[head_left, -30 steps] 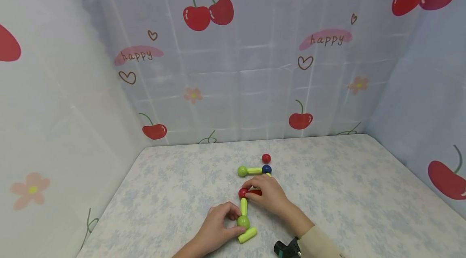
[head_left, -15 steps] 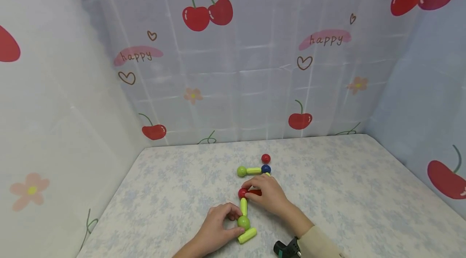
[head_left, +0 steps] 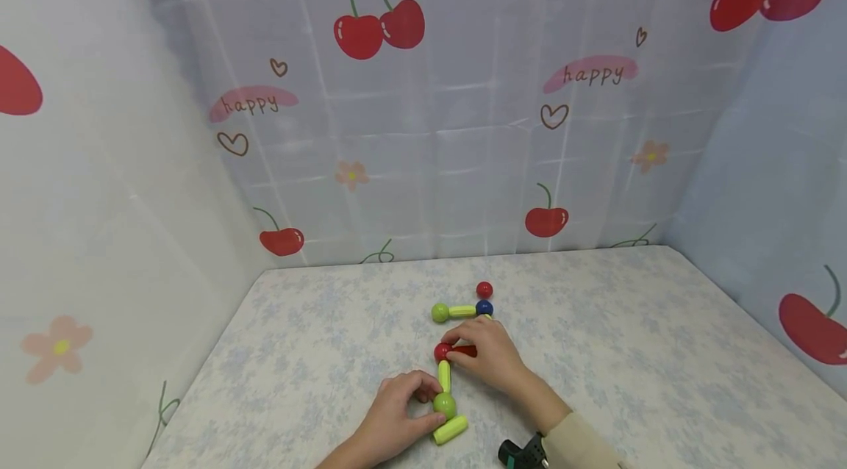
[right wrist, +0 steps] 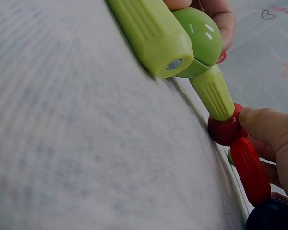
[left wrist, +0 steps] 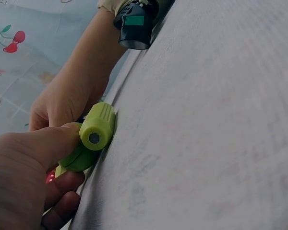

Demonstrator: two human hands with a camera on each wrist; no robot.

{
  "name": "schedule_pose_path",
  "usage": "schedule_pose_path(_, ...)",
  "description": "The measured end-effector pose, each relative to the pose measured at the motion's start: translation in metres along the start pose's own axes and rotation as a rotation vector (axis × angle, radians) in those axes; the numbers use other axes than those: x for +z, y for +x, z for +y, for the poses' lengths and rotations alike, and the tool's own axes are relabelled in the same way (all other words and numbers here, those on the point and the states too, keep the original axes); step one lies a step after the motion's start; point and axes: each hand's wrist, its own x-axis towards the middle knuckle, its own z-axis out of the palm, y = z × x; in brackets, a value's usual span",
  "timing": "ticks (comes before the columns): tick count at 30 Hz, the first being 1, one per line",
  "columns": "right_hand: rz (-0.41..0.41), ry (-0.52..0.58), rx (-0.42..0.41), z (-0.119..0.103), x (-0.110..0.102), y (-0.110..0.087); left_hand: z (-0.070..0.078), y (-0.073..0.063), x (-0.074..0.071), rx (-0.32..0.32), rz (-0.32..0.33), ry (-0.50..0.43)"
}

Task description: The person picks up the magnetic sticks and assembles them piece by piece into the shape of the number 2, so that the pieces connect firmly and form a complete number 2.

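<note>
My left hand [head_left: 397, 410] grips a green ball [head_left: 445, 405] between thumb and fingers. Against that ball's near side lies a chunky yellow-green rod [head_left: 451, 430], with a metal disc in its end [left wrist: 93, 138]. A second yellow-green rod [head_left: 445, 376] joins the green ball to a red ball [head_left: 442, 352]. My right hand [head_left: 491, 357] pinches the red ball, thumb on its side. From the red ball a red rod [right wrist: 251, 171] runs under the right palm, mostly hidden in the head view. At its far end in the right wrist view shows a dark blue ball [right wrist: 270, 215].
Beyond the right hand, another green ball [head_left: 440, 312], a yellow-green rod [head_left: 462, 311] and a blue ball [head_left: 484, 308] lie in a row, with a loose red ball [head_left: 484, 290] behind. A black wrist camera [head_left: 522, 452] sits by the right sleeve. Cherry-print curtains [head_left: 423, 123] enclose the table.
</note>
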Motion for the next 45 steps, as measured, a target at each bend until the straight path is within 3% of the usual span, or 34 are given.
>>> schedule_pose_path(10, 0.029, -0.018, 0.019, -0.002, -0.001, 0.001, -0.001, 0.002, 0.0, -0.006, 0.005, 0.013)
schedule_pose_path(19, 0.054, 0.034, 0.009, -0.003, 0.001, -0.002, -0.004, 0.001, 0.001, -0.015, -0.004, 0.01)
schedule_pose_path(26, 0.006, 0.116, 0.111, -0.003, -0.008, 0.003, -0.005, 0.0, 0.001, -0.003, 0.0, 0.02)
schedule_pose_path(35, 0.059, 0.256, 0.267, 0.013, -0.034, 0.013, -0.001, 0.005, 0.0, -0.032, -0.003, 0.021)
schedule_pose_path(45, -0.002, 0.171, 0.344, 0.031, -0.029, -0.001, -0.003, 0.003, 0.001, 0.0, 0.0, 0.034)
